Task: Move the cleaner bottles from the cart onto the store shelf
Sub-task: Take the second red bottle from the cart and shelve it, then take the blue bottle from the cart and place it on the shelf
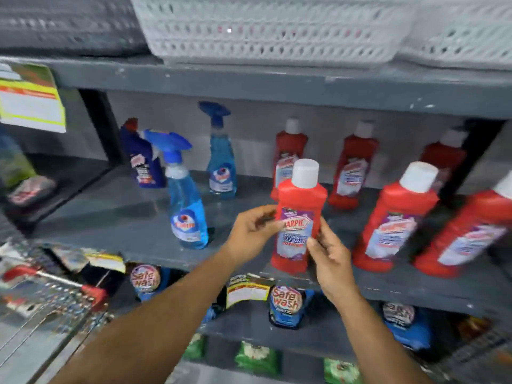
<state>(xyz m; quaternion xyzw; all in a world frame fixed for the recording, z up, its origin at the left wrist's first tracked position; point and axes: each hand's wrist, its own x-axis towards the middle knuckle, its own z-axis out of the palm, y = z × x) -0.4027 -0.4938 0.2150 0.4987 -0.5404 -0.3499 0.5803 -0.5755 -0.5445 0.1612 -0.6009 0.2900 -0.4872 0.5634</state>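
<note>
Held bottle: a red cleaner bottle (297, 217) with a white cap stands upright at the front edge of the grey shelf (116, 214), just right of centre, label facing the camera.
Left hand: the left hand (253, 231) reaches in from 7 o'clock; its fingers curl onto the bottle's left side at label height.
Right hand: the right hand (331, 257) comes up from 5 o'clock; its fingers pinch the bottle's lower right edge.
Contact with shelf: whether the bottle's base rests on the shelf or hangs just above cannot be told.
Same-kind bottles: two more red bottles (393, 217) stand at 3 o'clock along the front; three others stand behind, toward 1 o'clock.
Spray bottles: a blue spray bottle (185, 195) stands at 9 o'clock of the held one; a second stands farther back.
Dark bottle: a navy bottle (144, 159) stands at 10 o'clock, near the back.
Cart: a wire cart (47, 295) with red trim sits at 8 o'clock, blurred.
Above: white plastic baskets (274, 26) sit on the upper shelf at 12 o'clock.
</note>
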